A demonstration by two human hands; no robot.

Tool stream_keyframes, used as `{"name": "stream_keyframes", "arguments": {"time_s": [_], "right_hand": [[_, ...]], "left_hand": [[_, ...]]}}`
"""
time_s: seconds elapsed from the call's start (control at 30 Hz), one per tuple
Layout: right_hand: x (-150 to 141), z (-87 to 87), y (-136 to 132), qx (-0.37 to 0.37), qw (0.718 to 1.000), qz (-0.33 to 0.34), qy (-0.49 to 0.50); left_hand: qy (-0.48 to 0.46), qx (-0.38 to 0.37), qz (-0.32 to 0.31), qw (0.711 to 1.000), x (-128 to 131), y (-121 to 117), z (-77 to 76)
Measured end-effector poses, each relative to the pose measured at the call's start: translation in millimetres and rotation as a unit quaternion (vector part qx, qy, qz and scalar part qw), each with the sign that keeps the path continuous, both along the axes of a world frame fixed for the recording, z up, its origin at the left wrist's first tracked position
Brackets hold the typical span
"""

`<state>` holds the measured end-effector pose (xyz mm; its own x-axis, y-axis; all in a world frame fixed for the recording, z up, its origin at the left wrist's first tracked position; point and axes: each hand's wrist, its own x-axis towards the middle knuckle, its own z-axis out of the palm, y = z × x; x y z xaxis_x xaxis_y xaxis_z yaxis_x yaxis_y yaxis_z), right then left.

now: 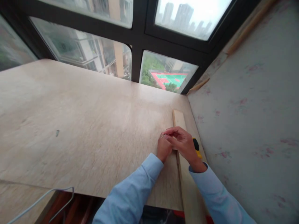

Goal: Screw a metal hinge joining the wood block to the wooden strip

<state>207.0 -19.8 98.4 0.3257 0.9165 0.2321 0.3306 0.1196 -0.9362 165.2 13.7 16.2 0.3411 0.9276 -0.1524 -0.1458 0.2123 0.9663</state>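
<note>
My left hand and my right hand meet above a long pale wooden board. Fingers on both sides are bent and pinched together. Something thin and small shows at the left fingertips, too tiny to name; what the right fingers hold is hidden. The board lies lengthwise on the stone-look ledge, close to the wall, with its middle covered by my hands. A black and yellow object sits just right of my right wrist, partly hidden behind it.
A patterned wall rises on the right, and dark window frames stand at the back. A small greenish scrap lies on the left of the ledge. A white cable hangs over the front edge near an opening with reddish-brown wood.
</note>
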Motion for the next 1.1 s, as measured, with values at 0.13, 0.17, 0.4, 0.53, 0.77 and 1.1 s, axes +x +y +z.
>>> {"name": "stream_keyframes", "arguments": {"time_s": [0.13,0.17,0.4,0.53,0.77,1.1], "right_hand": [[40,-27.7,-21,-0.002,0.993,-0.113,0.023],[48,-34.2,-24,-0.004,0.991,-0.129,0.018],[73,-61.7,-33,-0.033,0.985,-0.163,-0.042],[73,-68.1,-32,-0.04,0.987,-0.149,-0.044],[70,-71.0,-34,-0.048,0.987,-0.129,-0.079],[71,-68.1,-38,-0.039,0.981,-0.112,-0.152]], "left_hand": [[0.044,-0.047,-0.037,0.997,-10,6,-8.7],[0.05,-0.052,-0.043,0.996,-11,6,-9.6],[0.061,-0.029,-0.047,0.997,-12,5,-8.2],[0.06,-0.035,-0.046,0.997,-13,6,-4.4],[0.048,-0.063,-0.063,0.995,-13,7,1.5],[0.05,-0.073,-0.062,0.994,-14,7,5.1]]}}
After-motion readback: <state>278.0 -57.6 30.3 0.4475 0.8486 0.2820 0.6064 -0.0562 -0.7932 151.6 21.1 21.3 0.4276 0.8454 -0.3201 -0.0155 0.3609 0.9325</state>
